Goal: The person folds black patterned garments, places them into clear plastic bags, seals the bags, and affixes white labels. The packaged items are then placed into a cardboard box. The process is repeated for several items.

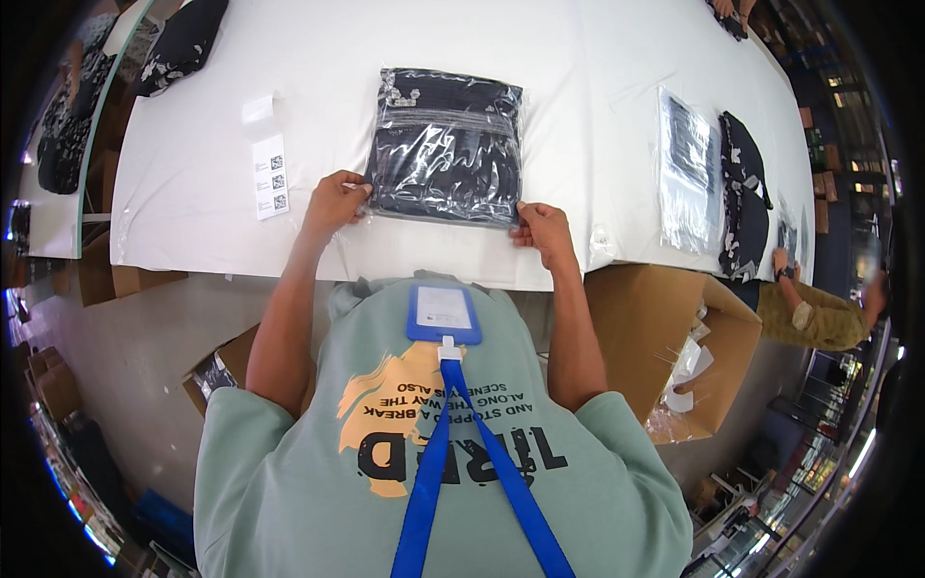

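A folded black garment in a clear plastic bag (445,159) lies flat on the white-covered table in front of me. My left hand (340,200) pinches the bag's near left corner between thumb and fingers. At the near right corner, my right hand (543,232) grips the bag's edge in the same way. The shiny plastic shows creases, and a small pale print is visible near the far left of the bag. To the left lies a strip of white labels (270,173) with dark square codes, its far end curled.
Clear plastic bags (686,173) lie on the table at right, beside dark patterned garments (744,197). Another dark garment (183,43) sits at far left. An open cardboard box (646,337) holding plastic scraps stands below the table's near edge. Other people's hands work at the right side.
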`<state>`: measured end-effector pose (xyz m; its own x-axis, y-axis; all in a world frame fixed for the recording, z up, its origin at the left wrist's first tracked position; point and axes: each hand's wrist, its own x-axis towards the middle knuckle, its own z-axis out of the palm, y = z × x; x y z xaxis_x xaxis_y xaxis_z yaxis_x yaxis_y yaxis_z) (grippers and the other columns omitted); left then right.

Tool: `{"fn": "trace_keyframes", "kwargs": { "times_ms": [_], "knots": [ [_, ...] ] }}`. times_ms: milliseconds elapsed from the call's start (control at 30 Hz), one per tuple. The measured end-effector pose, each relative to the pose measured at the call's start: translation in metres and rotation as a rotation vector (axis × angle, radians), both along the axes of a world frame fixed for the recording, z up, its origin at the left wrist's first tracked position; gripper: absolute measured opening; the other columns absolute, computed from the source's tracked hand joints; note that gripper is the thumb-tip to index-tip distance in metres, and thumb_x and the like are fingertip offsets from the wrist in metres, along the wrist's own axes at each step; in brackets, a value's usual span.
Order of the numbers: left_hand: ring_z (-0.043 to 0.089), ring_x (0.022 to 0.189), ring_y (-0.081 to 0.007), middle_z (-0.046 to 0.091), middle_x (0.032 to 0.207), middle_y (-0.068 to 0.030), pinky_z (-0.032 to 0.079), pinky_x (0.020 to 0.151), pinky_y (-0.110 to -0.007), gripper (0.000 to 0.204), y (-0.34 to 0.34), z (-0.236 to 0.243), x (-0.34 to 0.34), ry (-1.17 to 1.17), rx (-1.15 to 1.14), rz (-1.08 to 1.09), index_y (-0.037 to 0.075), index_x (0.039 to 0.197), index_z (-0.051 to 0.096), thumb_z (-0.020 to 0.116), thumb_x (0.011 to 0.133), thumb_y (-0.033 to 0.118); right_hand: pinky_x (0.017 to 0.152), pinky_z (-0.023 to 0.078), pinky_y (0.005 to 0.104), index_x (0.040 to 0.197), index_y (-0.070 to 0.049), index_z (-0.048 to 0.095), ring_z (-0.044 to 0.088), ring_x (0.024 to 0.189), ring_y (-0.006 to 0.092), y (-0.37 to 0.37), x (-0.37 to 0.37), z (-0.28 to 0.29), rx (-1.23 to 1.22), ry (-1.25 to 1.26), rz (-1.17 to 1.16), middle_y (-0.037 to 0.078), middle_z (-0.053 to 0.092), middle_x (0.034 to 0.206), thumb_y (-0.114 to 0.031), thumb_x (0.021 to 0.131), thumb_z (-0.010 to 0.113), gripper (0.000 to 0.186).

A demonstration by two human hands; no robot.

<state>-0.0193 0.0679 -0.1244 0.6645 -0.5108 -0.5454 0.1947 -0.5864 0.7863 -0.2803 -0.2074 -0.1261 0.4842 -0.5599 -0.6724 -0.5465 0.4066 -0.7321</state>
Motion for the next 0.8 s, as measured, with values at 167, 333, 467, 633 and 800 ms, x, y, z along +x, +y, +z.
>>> {"fn": "trace_keyframes", "kwargs": {
  "times_ms": [167, 333, 467, 633, 800],
  "knots": [
    [0.059, 0.064, -0.0099, 0.064, 0.089, -0.0017, 0.054, 0.060, -0.024, 0.045, -0.001, 0.036, 0.002, 0.315, -0.124, 0.064, 0.003, 0.132, 0.055, 0.071, 0.094, 0.021, 0.053, 0.050, 0.0278, 0.085, -0.007, 0.061, 0.059, 0.060, 0.0134, 0.003, -0.006, 0.021, 0.239, -0.111, -0.015, 0.004, 0.061, 0.072, -0.031, 0.095, 0.072, 0.027],
    [0.049, 0.067, -0.0109, 0.058, 0.091, -0.0014, 0.045, 0.061, -0.024, 0.055, 0.002, 0.106, 0.000, 0.442, -0.601, 0.208, 0.007, 0.147, 0.044, 0.065, 0.096, 0.011, 0.050, 0.035, 0.0257, 0.084, -0.014, 0.056, 0.044, 0.056, 0.0114, -0.009, -0.009, 0.082, 0.325, -0.462, -0.195, -0.001, 0.045, 0.064, -0.029, 0.098, 0.066, 0.023],
    [0.056, 0.070, -0.0136, 0.059, 0.093, -0.0050, 0.048, 0.062, -0.026, 0.047, -0.018, 0.156, 0.007, 0.472, -0.873, 0.340, 0.004, 0.141, 0.047, 0.063, 0.097, 0.009, 0.048, 0.027, 0.0250, 0.080, -0.011, 0.054, 0.033, 0.053, 0.0102, -0.032, 0.017, 0.140, 0.461, -0.821, -0.169, -0.002, 0.042, 0.063, -0.035, 0.104, 0.056, 0.034],
    [0.066, 0.098, -0.0253, 0.063, 0.111, -0.0158, 0.056, 0.081, -0.034, 0.037, -0.066, 0.139, 0.016, 0.445, -0.921, 0.690, 0.002, 0.132, 0.049, 0.059, 0.098, 0.014, 0.068, 0.051, 0.0292, 0.111, 0.001, 0.062, 0.060, 0.078, 0.0184, -0.038, 0.079, 0.131, 0.298, -0.817, -0.349, 0.008, 0.064, 0.092, -0.034, 0.106, 0.051, 0.037],
    [0.035, 0.145, -0.0385, 0.039, 0.155, -0.0204, 0.028, 0.117, -0.060, 0.073, -0.058, 0.054, -0.016, -0.857, -0.043, -0.283, 0.013, 0.153, 0.038, 0.068, 0.092, 0.040, 0.110, 0.037, 0.0537, 0.148, -0.006, 0.045, 0.049, 0.133, 0.0431, 0.038, 0.107, 0.043, -1.156, -0.240, 0.390, 0.023, 0.054, 0.142, -0.039, 0.103, 0.049, 0.056]
  ]
}}
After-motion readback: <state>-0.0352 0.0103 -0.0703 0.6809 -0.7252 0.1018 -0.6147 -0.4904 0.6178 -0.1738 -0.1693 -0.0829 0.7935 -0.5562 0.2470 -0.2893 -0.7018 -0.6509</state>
